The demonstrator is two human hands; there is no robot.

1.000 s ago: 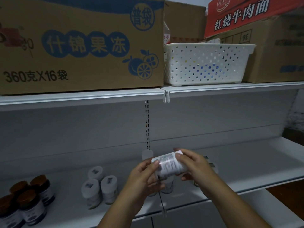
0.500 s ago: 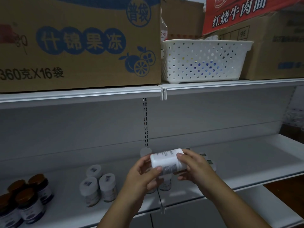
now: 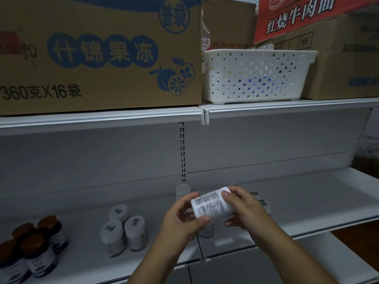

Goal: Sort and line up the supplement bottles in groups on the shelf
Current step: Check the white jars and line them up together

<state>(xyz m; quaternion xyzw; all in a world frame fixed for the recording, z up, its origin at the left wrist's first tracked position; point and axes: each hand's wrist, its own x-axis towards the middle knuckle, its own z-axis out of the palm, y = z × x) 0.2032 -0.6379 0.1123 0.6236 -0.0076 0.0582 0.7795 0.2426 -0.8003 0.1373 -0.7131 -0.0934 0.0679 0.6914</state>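
A white supplement bottle (image 3: 212,204) with small printed text lies on its side in mid-air above the shelf (image 3: 307,203), held between both hands. My left hand (image 3: 182,219) grips its left end and my right hand (image 3: 243,208) grips its right end. Three white-capped bottles (image 3: 123,228) stand together left of my hands. Several brown-capped dark bottles (image 3: 34,244) stand at the far left. More white bottles (image 3: 182,190) stand behind and under my hands, mostly hidden.
The upper shelf carries a large brown cardboard box (image 3: 98,54), a white perforated basket (image 3: 256,74) and more cartons (image 3: 346,56) at the right. A slotted upright (image 3: 182,152) runs down the back panel.
The bottle has turned in my hands, so its printed text side now faces up. Both hands stay in the same place over the shelf.
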